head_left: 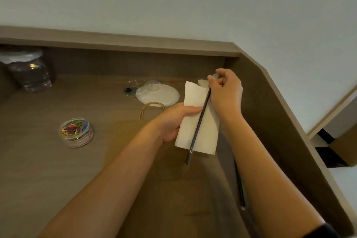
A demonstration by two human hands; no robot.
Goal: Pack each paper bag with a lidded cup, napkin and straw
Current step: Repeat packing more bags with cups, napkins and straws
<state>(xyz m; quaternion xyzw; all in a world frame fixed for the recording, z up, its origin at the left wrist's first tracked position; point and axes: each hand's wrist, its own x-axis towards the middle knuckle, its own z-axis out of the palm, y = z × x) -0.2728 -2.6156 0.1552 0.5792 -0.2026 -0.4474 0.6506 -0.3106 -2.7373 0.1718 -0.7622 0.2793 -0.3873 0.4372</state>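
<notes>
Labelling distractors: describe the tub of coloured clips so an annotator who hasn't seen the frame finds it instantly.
Start at the brown desk and go left of the person's left hand, which holds a white napkin. There sits the tub of clips, a low round clear container, alone. It is the only multicoloured thing; the other clear plastic items further back look colourless.

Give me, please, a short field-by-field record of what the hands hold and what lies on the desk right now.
left hand: holds white napkin
right hand: pinches top of dark straw, laid along the napkin
paper bag: flat on desk, handles toward wall
second straw: on desk under right forearm
clear lids: behind the bag
clip tub: left of bag
</notes>
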